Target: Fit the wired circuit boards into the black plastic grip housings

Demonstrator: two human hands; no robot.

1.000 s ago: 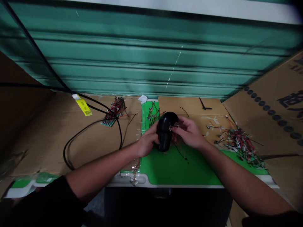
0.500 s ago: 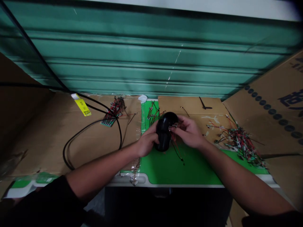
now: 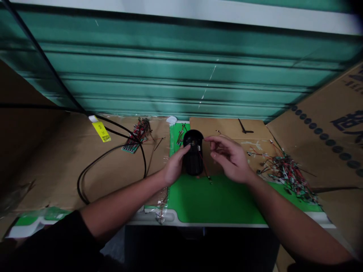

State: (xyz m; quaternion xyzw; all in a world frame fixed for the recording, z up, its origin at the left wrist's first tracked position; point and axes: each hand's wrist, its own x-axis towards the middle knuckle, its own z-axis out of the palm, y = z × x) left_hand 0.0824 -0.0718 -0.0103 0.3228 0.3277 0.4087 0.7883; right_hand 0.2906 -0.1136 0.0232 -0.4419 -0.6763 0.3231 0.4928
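Observation:
My left hand (image 3: 175, 166) grips a black rounded plastic housing (image 3: 193, 158) over the green mat (image 3: 210, 200), its open end turned toward me. Thin red and black wires (image 3: 205, 172) hang from the housing down to the mat. My right hand (image 3: 229, 158) hovers just right of the housing with fingers loosely spread, holding nothing that I can see.
A pile of small wired parts (image 3: 286, 173) lies at the right on cardboard. More wired boards (image 3: 136, 136) and a black cable (image 3: 113, 151) with a yellow tag (image 3: 101, 131) lie at the left. A green shutter wall (image 3: 181, 75) stands behind. A cardboard box (image 3: 329, 124) leans at right.
The housing has been turned so its open end faces me and sits a little left. My right hand has let go of the small metal part at the housing and opened.

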